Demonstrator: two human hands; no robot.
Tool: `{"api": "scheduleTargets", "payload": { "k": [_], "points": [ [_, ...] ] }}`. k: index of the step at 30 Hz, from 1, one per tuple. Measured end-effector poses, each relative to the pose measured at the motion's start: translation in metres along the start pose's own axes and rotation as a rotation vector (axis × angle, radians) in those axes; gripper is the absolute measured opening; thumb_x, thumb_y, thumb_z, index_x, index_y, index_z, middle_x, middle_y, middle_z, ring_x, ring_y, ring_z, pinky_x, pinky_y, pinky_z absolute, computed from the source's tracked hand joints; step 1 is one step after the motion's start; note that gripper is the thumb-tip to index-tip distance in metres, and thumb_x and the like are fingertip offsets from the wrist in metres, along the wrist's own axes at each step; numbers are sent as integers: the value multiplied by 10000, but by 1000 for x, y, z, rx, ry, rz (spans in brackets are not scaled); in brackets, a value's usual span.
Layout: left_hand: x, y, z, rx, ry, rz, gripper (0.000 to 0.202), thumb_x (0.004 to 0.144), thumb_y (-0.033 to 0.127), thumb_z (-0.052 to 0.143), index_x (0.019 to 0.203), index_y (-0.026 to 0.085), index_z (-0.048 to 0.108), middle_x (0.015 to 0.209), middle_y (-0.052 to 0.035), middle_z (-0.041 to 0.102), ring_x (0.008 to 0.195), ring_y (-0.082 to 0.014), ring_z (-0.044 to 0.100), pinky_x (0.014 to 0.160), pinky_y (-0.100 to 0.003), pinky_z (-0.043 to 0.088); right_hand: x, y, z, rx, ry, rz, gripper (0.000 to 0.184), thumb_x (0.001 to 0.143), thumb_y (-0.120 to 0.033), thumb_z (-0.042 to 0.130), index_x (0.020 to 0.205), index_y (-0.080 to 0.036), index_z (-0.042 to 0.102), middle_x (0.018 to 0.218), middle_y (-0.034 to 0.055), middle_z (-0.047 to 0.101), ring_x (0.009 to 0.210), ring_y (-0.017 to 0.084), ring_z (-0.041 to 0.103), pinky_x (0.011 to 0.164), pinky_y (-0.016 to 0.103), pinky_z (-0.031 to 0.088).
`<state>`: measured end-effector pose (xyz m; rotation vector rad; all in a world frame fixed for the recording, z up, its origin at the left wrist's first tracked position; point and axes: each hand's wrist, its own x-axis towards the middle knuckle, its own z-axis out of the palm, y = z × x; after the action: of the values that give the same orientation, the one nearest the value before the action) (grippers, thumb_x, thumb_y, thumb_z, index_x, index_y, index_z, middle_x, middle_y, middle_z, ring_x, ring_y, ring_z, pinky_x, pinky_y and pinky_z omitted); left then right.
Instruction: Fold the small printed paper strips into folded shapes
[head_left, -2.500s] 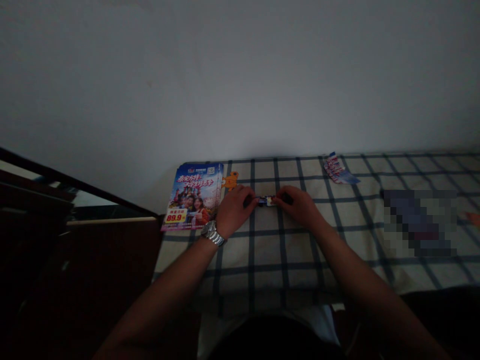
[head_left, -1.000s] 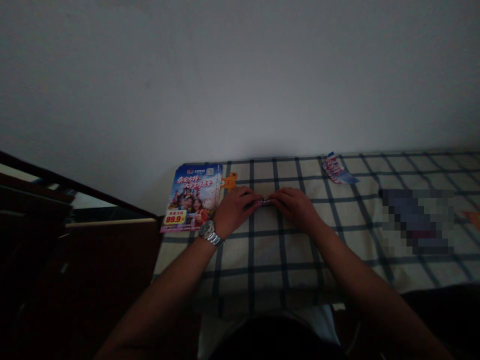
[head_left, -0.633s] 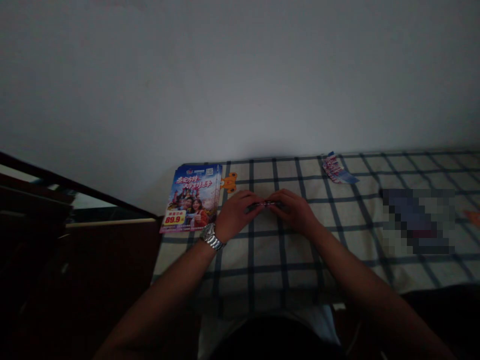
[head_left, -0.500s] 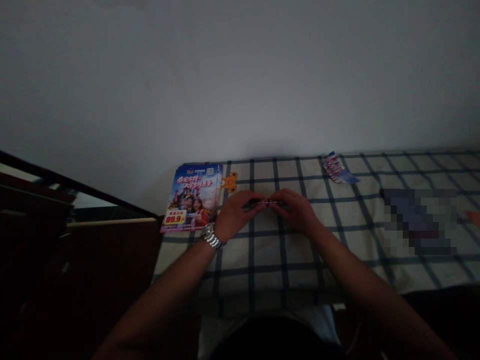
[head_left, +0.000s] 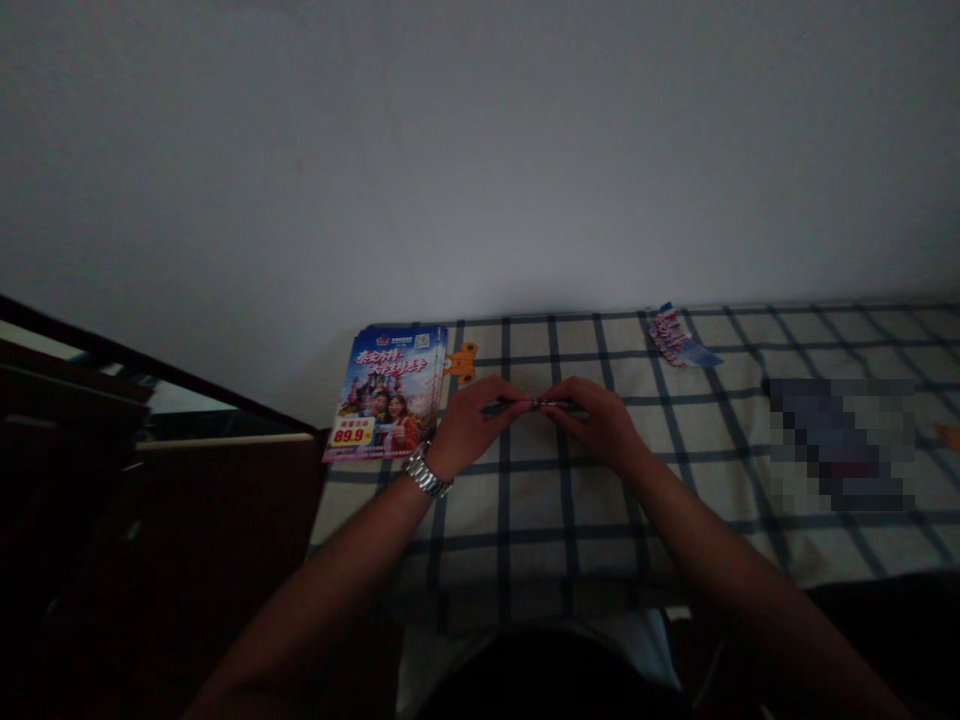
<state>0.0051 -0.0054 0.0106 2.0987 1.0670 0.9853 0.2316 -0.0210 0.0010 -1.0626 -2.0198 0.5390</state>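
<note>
Over the checked cloth, my left hand (head_left: pixel 472 428) and my right hand (head_left: pixel 604 428) meet almost fingertip to fingertip. Both are closed in a pinch on a thin folded flyer (head_left: pixel 535 404), seen nearly edge-on. Only a short, narrow bit of its printed edge shows; fingers hide the rest. Left of my left hand lies a stack of flyers (head_left: pixel 386 390), blue with pink lettering and a yellow price box. Farther right, near the wall, rests a small pleated flyer (head_left: pixel 681 340), creased and fanned out.
The checked cloth (head_left: pixel 480 510) covers the surface up to the pale wall (head_left: pixel 480 160). An orange bear figure (head_left: pixel 461 363) shows beside the stack. A pixelated dark object (head_left: pixel 836 440) lies at right. Part of another person's hand (head_left: pixel 949 435) appears at the right edge.
My fingertips have drawn closer together on the folded flyer, so less of its edge shows between them. The stack and the pleated flyer stay in place.
</note>
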Motion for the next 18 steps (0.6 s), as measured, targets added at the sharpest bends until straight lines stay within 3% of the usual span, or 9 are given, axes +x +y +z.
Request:
{"api": "scheduleTargets", "payload": {
  "k": [9,18],
  "points": [
    [-1,5,3,50,43,40,87,934,276,640,908,214,697,872,-5,698,821,-152,649,774,-293,512,0,-3,0,67,-13,28,155,958,-360,638,1007,-228,704,928,51,746,854,199,702,773,329,557],
    [-1,8,2,70,13,82,93,951,272,609,909,217,671,884,-13,668,852,-157,625,792,-306,497,0,-4,0,108,-5,30,122,960,-334,634,971,-226,690,905,48,733,845,197,697,768,328,553]
  ]
}}
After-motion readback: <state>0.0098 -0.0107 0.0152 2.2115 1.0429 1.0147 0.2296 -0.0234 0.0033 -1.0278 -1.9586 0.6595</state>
